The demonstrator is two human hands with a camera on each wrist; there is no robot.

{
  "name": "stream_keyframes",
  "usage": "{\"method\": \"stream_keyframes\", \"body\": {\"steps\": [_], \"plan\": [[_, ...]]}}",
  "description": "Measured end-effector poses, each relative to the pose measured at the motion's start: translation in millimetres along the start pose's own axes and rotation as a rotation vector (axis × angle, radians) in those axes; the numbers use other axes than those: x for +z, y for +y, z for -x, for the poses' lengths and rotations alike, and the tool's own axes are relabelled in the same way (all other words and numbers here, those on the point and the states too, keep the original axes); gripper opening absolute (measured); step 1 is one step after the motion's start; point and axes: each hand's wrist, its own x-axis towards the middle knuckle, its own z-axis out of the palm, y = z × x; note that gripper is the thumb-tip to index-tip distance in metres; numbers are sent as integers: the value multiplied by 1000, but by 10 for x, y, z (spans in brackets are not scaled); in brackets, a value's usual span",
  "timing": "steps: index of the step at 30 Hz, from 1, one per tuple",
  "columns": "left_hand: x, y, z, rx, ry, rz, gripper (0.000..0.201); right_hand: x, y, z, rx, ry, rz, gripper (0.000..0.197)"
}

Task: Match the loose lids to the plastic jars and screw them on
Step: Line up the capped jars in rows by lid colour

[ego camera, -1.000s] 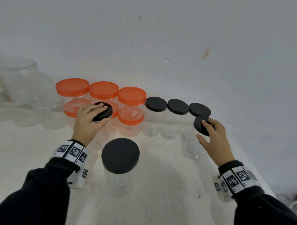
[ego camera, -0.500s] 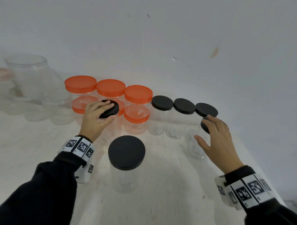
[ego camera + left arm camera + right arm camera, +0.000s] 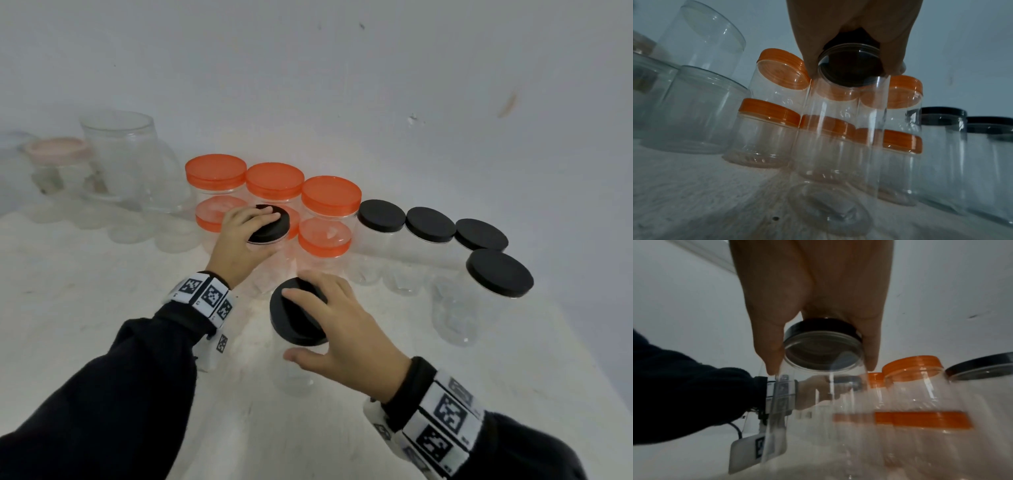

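Head view, left to right. Far left: a large clear jar (image 3: 132,161), lidless, and a pink-lidded jar (image 3: 56,154). Next, orange-lidded jars (image 3: 274,181) grouped in two rows by the wall. In front of them, our left hand (image 3: 239,245) curls its fingers over the small black lid (image 3: 270,224), gripping its rim on a narrow clear jar (image 3: 840,129). Centre: our right hand (image 3: 339,329) spreads fingers and thumb round the large black lid (image 3: 291,318) of the near jar (image 3: 818,394). Right: four black-lidded jars (image 3: 500,272), capped.

Step in hand, we judge: tightening these two lids. Next calls for twisting each clockwise until it seats, jars kept upright.
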Motion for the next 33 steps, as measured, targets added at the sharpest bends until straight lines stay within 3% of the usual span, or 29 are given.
{"method": "stream_keyframes", "body": {"steps": [6, 12, 18, 20, 33], "plan": [[-35, 89, 122, 47, -27, 59, 53, -76, 401, 105, 74, 120, 65, 64], [167, 411, 310, 157, -109, 170, 56, -267, 990, 293, 245, 229, 324, 64], [495, 764, 282, 287, -393, 204, 68, -340, 1231, 406, 235, 354, 557, 66], [577, 831, 227, 319, -431, 182, 73, -353, 1270, 425, 230, 390, 578, 66], [937, 916, -40, 419, -324, 63, 74, -307, 1447, 437, 184, 466, 617, 66]]}}
